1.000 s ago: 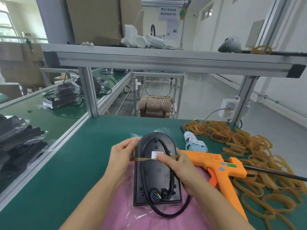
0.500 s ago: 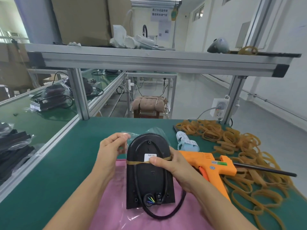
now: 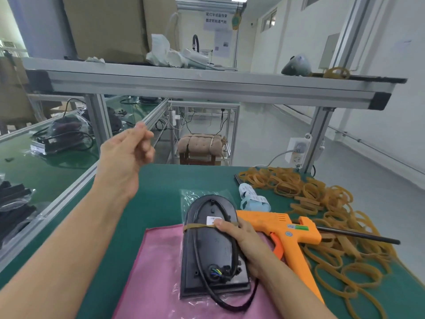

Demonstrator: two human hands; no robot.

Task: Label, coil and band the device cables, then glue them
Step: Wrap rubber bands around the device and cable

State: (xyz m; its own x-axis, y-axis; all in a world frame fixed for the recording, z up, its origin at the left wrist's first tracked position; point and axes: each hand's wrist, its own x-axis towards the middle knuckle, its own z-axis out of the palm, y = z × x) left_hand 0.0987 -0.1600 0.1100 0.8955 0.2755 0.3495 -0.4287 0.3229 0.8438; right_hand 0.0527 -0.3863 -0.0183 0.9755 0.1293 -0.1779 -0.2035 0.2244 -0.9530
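Right hand [image 3: 243, 247] fingers grip the arched black device [image 3: 211, 249], rubber-banded; left hand [image 3: 125, 157] fingers seemingly pinched, blurred.

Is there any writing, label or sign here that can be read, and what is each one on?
Hanging sign at the back: two rows of Chinese characters, too blurred to quote safely.
White label on the black device: print too small to read.
Stickers on the orange glue gun: blurred, unreadable.
Label roll on the table: marks too small to read.
Papers on the far wall: unreadable.
No legible brand or number.
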